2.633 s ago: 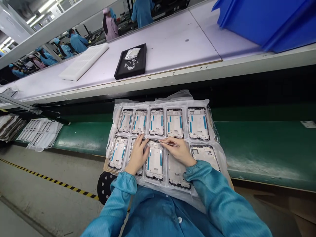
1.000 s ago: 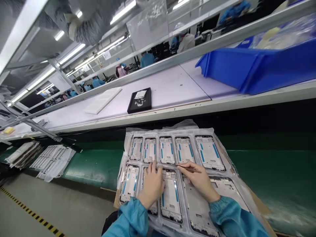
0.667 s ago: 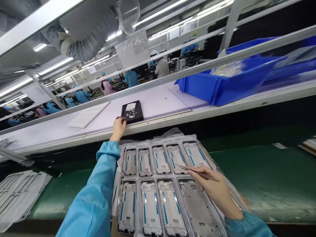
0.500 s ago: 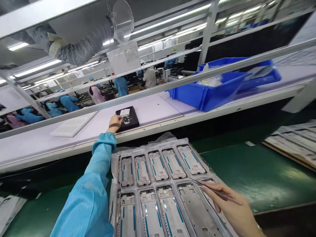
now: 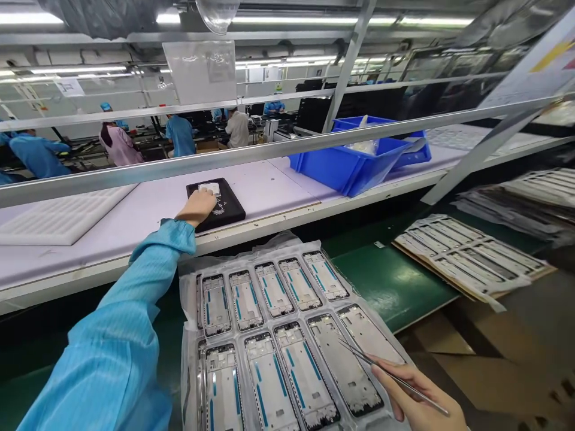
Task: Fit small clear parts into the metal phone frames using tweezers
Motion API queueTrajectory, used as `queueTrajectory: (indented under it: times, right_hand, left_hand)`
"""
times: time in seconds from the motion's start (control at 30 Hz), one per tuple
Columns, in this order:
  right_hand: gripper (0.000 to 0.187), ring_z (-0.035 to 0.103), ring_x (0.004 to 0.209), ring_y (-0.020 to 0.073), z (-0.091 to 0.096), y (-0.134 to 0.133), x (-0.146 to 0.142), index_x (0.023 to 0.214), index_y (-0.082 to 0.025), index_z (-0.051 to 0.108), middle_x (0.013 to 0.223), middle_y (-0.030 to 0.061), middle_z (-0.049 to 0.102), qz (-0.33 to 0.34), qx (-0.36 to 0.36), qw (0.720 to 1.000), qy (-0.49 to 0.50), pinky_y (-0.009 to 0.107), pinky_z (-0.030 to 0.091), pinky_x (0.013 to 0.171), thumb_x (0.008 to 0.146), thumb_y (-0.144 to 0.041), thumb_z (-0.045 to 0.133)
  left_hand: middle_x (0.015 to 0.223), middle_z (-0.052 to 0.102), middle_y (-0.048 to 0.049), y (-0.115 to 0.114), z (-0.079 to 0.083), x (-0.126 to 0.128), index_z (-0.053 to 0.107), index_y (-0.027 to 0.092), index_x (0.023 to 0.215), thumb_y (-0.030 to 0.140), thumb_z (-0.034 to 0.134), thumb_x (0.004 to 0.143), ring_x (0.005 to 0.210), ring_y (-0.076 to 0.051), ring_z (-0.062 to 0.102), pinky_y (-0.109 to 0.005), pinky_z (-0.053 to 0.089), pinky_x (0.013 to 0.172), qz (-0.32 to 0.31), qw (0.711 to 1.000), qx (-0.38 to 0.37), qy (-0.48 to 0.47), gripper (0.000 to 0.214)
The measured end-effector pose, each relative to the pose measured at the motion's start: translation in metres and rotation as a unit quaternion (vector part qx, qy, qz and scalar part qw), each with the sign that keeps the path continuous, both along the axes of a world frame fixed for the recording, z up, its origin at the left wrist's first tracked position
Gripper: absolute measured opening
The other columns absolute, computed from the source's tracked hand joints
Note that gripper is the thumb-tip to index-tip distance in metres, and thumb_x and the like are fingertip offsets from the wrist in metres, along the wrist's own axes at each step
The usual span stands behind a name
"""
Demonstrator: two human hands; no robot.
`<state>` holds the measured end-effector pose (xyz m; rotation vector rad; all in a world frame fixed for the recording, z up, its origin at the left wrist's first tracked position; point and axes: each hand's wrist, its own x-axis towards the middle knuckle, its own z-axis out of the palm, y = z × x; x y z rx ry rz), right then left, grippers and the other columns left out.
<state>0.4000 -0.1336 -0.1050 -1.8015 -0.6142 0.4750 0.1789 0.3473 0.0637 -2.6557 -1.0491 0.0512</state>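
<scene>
My left hand (image 5: 197,206) is stretched out across the bench onto a black tray (image 5: 229,209), and its fingers lie at a small white packet (image 5: 210,188). Scattered bright bits (image 5: 218,209) lie on the tray beside it. Below, a clear plastic sheet (image 5: 191,311) holds rows of metal phone mid-frames (image 5: 272,290) with blue strips. My right hand (image 5: 417,398) pinches slim steel tweezers (image 5: 395,377) at the lower edge of the sheet, their tips over the nearest frames.
A white foam board (image 5: 58,221) lies left of the black tray on the pale bench, and blue plastic bins (image 5: 345,164) stand to its right. A metal rail (image 5: 224,149) runs behind. Stacked frames in sheets (image 5: 467,257) rest on the green bench at right. Co-workers in blue stand beyond.
My left hand has left the frames and reached forward onto the black tray. My right hand, with the tweezers, has moved toward the lower right. The view has swung up and levelled.
</scene>
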Motion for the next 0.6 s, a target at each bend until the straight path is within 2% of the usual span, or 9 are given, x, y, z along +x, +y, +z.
queueTrajectory:
  times: [0.1, 0.2, 0.4, 0.5, 0.6]
  right_hand:
    - [0.033, 0.078, 0.07, 0.0319, -0.002, -0.007, -0.009, 0.065, -0.022, 0.076, 0.036, -0.002, 0.051, -0.022, 0.009, 1.0, -0.015, 0.031, 0.066, 0.062, 0.06, -0.053, 0.087]
    - [0.034, 0.076, 0.063, 0.0291, -0.001, -0.01, -0.019, 0.063, -0.022, 0.075, 0.037, -0.0014, 0.054, -0.035, 0.016, 0.999, -0.01, 0.032, 0.067, 0.064, 0.06, -0.054, 0.087]
    - [0.037, 0.052, 0.032, 0.0144, 0.004, -0.01, -0.039, 0.065, -0.02, 0.076, 0.058, 0.0049, 0.073, -0.042, 0.044, 0.997, 0.039, 0.032, 0.061, 0.044, 0.063, -0.056, 0.086]
    - [0.039, 0.046, 0.028, 0.0107, 0.003, -0.013, -0.045, 0.065, -0.019, 0.077, 0.069, 0.0085, 0.078, -0.058, 0.059, 0.995, 0.057, 0.03, 0.054, 0.036, 0.063, -0.057, 0.085]
    - [0.044, 0.045, 0.027, 0.0081, 0.0, -0.017, -0.05, 0.061, -0.018, 0.074, 0.082, 0.0127, 0.081, -0.11, 0.079, 0.988, 0.069, 0.026, 0.044, 0.029, 0.058, -0.061, 0.086]
  left_hand:
    - [0.112, 0.069, -0.023, -0.004, 0.006, 0.003, 0.075, 0.005, 0.097, -0.001, 0.042, 0.09, 0.114, -0.03, 0.058, -0.036, 0.045, 0.09, -0.029, 0.999, 0.007, 0.036, 0.034]
    - [0.11, 0.07, -0.0232, -0.006, 0.011, 0.005, 0.075, 0.004, 0.098, -0.002, 0.044, 0.089, 0.113, -0.03, 0.06, -0.034, 0.045, 0.087, -0.046, 0.997, 0.017, 0.065, 0.032]
    - [0.107, 0.073, -0.0222, -0.006, 0.021, 0.007, 0.074, 0.005, 0.098, 0.004, 0.05, 0.087, 0.106, -0.03, 0.065, -0.032, 0.047, 0.083, -0.07, 0.992, 0.03, 0.102, 0.027]
    - [0.105, 0.073, -0.0204, -0.006, 0.028, 0.005, 0.074, 0.007, 0.094, 0.013, 0.057, 0.086, 0.098, -0.029, 0.068, -0.029, 0.047, 0.078, -0.074, 0.991, 0.035, 0.109, 0.02]
    - [0.102, 0.074, -0.0158, -0.001, 0.032, 0.001, 0.071, 0.011, 0.088, 0.02, 0.053, 0.09, 0.092, -0.024, 0.07, -0.026, 0.046, 0.073, -0.066, 0.991, 0.024, 0.115, 0.02]
